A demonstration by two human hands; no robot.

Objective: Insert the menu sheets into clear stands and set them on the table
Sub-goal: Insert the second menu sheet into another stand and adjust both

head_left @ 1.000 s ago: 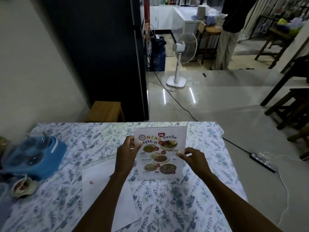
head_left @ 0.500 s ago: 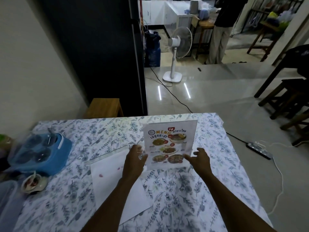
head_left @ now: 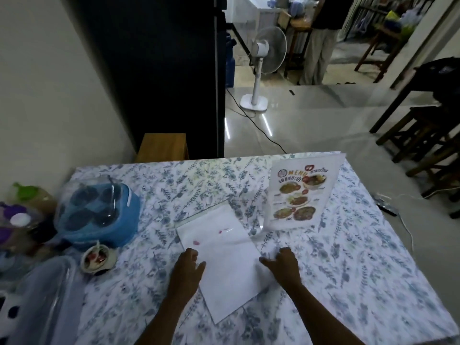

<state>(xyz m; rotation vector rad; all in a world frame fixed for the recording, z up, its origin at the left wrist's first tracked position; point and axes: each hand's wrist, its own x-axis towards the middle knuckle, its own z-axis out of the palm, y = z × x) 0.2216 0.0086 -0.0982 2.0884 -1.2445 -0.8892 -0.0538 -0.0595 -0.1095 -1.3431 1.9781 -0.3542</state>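
A clear stand with a colourful menu sheet (head_left: 302,192) in it stands upright on the floral tablecloth (head_left: 361,270) at the far right, free of both hands. In front of me lies a white sheet (head_left: 224,257), blank side up, with small red marks; a clear stand edge (head_left: 206,211) shows along its far end. My left hand (head_left: 186,270) rests on the sheet's left edge, fingers spread. My right hand (head_left: 283,266) touches the sheet's right edge, fingers loosely curled, gripping nothing that I can see.
A blue condiment caddy with a clear lid (head_left: 97,215) and a small cup (head_left: 98,258) sit at the left, with a clear plastic box (head_left: 44,295) nearer me. Beyond the table are a wooden stool (head_left: 161,146), a standing fan (head_left: 263,61), a person (head_left: 321,41) and dark chairs (head_left: 428,135).
Both hands let go of the menu stand, which now stands alone at the far right. They drew back toward me and came down on the white sheet.
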